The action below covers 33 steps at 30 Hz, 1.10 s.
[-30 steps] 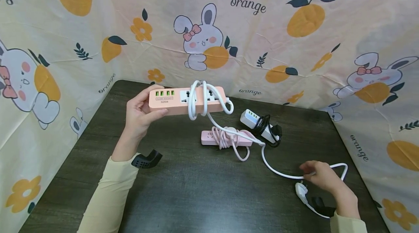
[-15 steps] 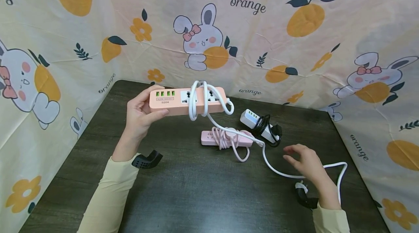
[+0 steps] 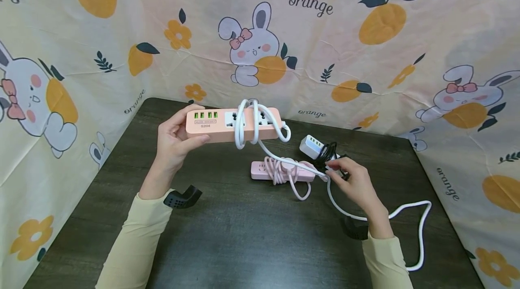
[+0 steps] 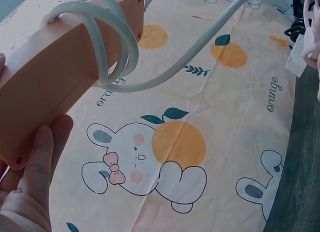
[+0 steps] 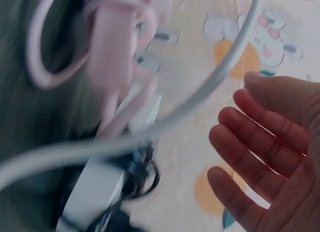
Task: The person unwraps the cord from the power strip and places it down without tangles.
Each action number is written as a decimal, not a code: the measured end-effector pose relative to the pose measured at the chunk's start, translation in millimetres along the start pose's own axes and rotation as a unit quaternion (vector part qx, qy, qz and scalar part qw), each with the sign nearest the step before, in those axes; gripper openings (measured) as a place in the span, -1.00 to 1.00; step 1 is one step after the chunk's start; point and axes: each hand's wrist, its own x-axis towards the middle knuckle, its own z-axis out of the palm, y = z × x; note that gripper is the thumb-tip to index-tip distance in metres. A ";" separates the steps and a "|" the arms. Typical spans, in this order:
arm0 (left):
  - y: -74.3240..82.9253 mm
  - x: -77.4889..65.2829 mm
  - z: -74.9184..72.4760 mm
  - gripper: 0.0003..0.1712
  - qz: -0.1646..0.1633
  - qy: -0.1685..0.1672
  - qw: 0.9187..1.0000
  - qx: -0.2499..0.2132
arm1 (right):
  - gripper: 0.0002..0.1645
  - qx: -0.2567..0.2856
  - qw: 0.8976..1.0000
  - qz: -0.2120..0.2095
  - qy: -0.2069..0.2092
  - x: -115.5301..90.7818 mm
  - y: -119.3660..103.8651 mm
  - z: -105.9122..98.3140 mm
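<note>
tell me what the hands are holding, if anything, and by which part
The left hand grips the peach strip by its USB-port end. The right hand, near the white cord, holds nothing.

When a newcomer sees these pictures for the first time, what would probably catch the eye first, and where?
Probably the peach power strip, held up in the left hand with white cable looped around it. Next might come the rabbit-print cloth behind the dark table, where a pink strip and a white strip lie.
</note>
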 end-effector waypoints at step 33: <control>-2.0 4.0 -4.5 -0.37 -0.003 -0.008 1.000 -0.008 | -0.75 0.391 0.897 0.153 -0.138 102.7 -93.6 55.9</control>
